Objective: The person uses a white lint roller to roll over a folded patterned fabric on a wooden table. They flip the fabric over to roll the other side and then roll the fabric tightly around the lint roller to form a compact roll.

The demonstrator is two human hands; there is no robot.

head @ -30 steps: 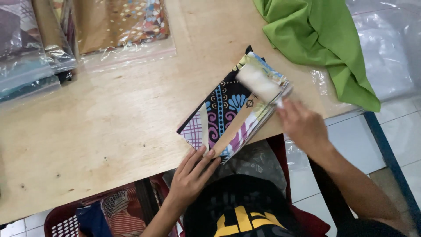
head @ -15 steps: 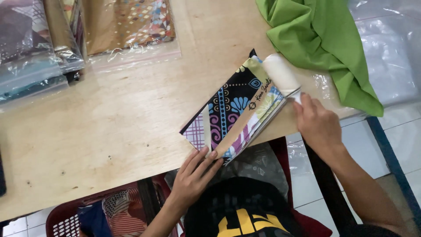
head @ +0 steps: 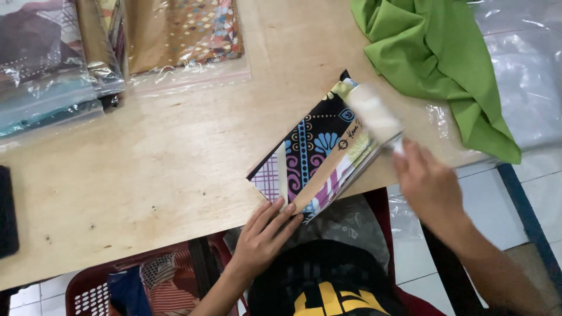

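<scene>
Two clear bags of patterned cloth (head: 181,35) at counter (head: 146,175) far edge, stacked bagged cloth (head: 47,70) far left, partly cut off. Folded patterned cloth (head: 310,155) at near edge, green cloth (head: 433,58) beyond. Left hand (head: 263,237) flat, fingers (head: 275,213) spread, pressing cloth corner. Right hand (head: 427,187) closed around white lint roller (head: 373,114), blurred, on cloth top end.
</scene>
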